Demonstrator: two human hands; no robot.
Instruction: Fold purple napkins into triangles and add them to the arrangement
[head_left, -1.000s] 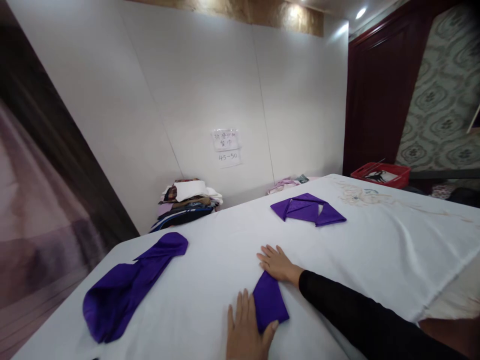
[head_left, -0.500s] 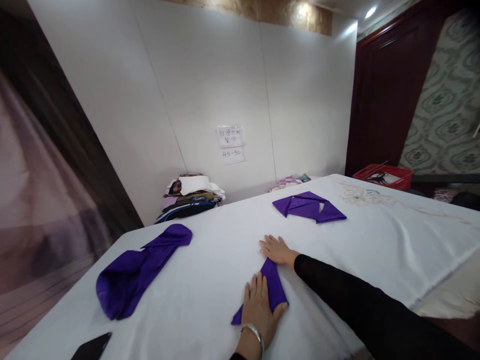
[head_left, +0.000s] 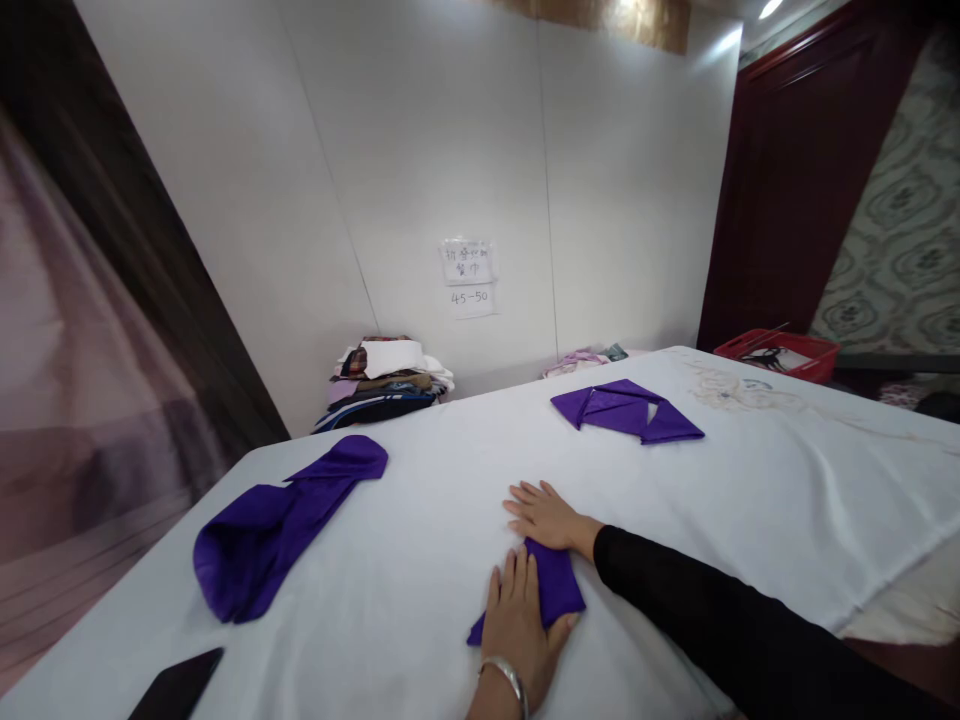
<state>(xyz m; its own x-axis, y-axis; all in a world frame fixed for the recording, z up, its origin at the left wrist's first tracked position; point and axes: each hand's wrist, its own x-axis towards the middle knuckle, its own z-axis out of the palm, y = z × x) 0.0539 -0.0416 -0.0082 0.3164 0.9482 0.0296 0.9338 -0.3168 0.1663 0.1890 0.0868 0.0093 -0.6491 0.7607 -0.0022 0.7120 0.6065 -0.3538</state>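
Observation:
A small folded purple napkin [head_left: 558, 585] lies on the white tablecloth [head_left: 420, 560] close to me. My left hand [head_left: 516, 615], with a silver bangle at the wrist, lies flat over its near part, fingers stretched out. Across its far tip rests my right hand [head_left: 547, 516], palm down with the fingers spread. Both hands cover much of the cloth, so its full folds are hidden. Beyond them lies another folded purple napkin [head_left: 624, 412] with angled points. To the left, a longer purple cloth [head_left: 289, 530] lies loosely folded.
A black phone-like object [head_left: 176, 688] lies at the near left of the table. Behind the table stands a pile of folded clothes [head_left: 386, 385]. A red basket [head_left: 814, 362] is at the far right. Paper signs [head_left: 470, 275] hang on the white wall.
My right hand has slid a little nearer and leftward, covering more of the napkin's far tip. My left hand stays pressed on the cloth. The view has shifted slightly.

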